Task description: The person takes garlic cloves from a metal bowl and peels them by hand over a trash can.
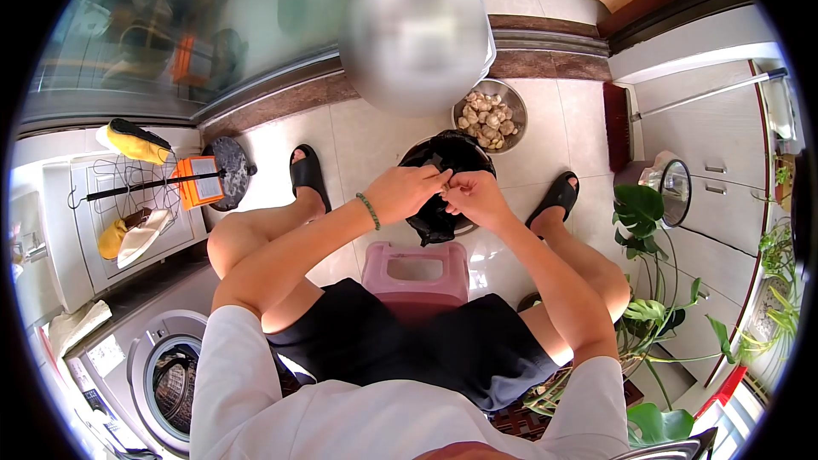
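My left hand (411,190) and my right hand (477,198) meet at the fingertips, both closed in a pinch. Between them is a small pale piece that looks like a garlic clove (444,190), mostly hidden by the fingers. Right beneath the hands stands a bin lined with a black plastic bag (434,226), its edge hanging over the near side. Beyond it on the floor, a metal bowl (517,129) holds several garlic bulbs (486,117).
A pink plastic stool (415,290) stands between my legs. To the left are a wire rack with shoes (136,146) and a washing machine (170,375). On the right are a broom (619,128), white cabinets (703,111) and leafy plants (639,209). A blurred round patch covers the top middle.
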